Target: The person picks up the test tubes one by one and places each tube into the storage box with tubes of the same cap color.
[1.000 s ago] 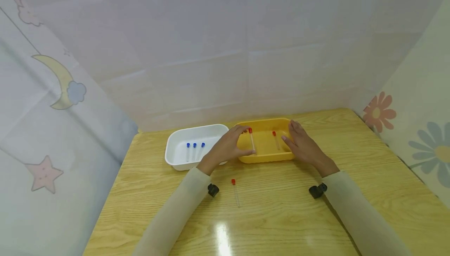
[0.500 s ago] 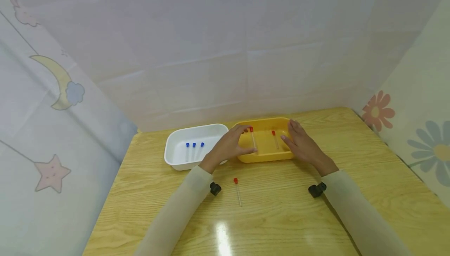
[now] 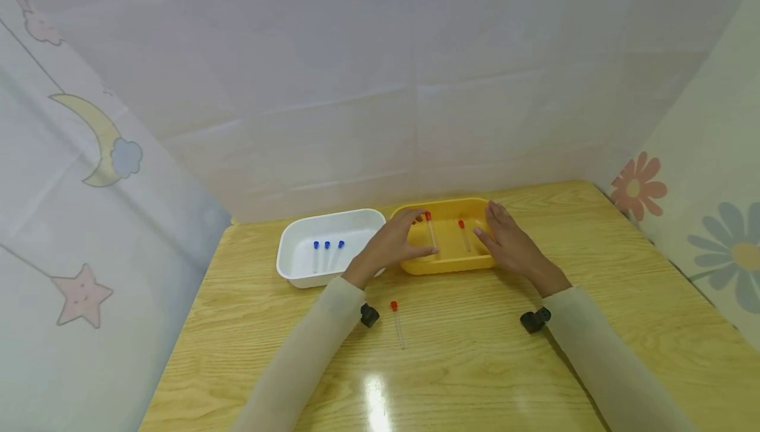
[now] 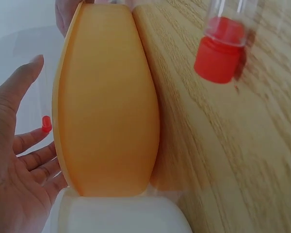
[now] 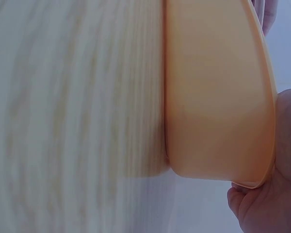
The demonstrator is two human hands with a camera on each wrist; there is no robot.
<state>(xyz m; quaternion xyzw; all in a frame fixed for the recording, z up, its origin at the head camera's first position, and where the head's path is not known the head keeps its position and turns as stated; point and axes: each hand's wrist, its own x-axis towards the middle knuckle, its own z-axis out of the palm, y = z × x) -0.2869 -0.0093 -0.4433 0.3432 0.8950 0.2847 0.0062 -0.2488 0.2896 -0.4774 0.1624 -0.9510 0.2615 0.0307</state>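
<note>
Between the thumb and forefinger, my left hand (image 3: 388,244) holds a clear red-capped tube (image 3: 432,234) lengthwise, over the left part of a yellow tray (image 3: 451,265). The left wrist view shows its red cap (image 4: 46,124) at the forefinger and the thumb towards the other end. A second red-capped tube (image 3: 462,225) lies inside the yellow tray. At the tray's right end rests my right hand (image 3: 516,244), fingers extended along the outer end and thumb over the rim. In the right wrist view the fingers are partly hidden behind the tray.
A white tray (image 3: 289,272) with several blue-capped tubes (image 3: 327,254) stands left of the yellow one, close beside it. On the wooden table (image 3: 463,353) in front lies another red-capped tube (image 3: 395,309). A pale cloth wall (image 3: 380,89) rises behind the trays.
My left hand has shifted slightly to the right over the yellow tray, carrying the red-capped tube. My right hand stays at the tray's right end.
</note>
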